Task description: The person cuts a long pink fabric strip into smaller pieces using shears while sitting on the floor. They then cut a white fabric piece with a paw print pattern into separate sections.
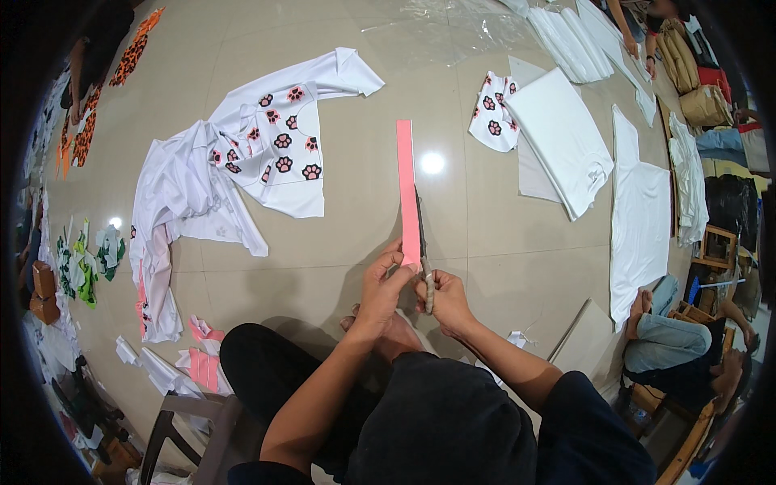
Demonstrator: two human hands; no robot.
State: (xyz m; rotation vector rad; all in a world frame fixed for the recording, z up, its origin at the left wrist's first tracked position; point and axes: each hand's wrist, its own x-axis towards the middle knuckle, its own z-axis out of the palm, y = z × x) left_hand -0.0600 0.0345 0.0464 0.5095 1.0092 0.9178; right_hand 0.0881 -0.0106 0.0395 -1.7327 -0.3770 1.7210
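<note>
A long narrow pink strip [406,190] stands out from my left hand [380,287], which pinches its near end. My right hand [444,299] grips scissors [428,291] with a tan wrapped handle, their dark blade lying along the strip's right edge. A bare foot [396,330] is below my hands. To the left lies white fabric with black and pink paw prints [283,162]. To the right are another paw-print piece [491,113] and folded white fabric [558,145].
Pink and white scraps [202,368], a plastic chair [162,412] and leopard-print pieces [129,56] lie or stand leftward on the tiled floor. A flat board [586,331], white garments [638,210] and a seated person in jeans [671,347] are rightward. Other people are at the upper corners.
</note>
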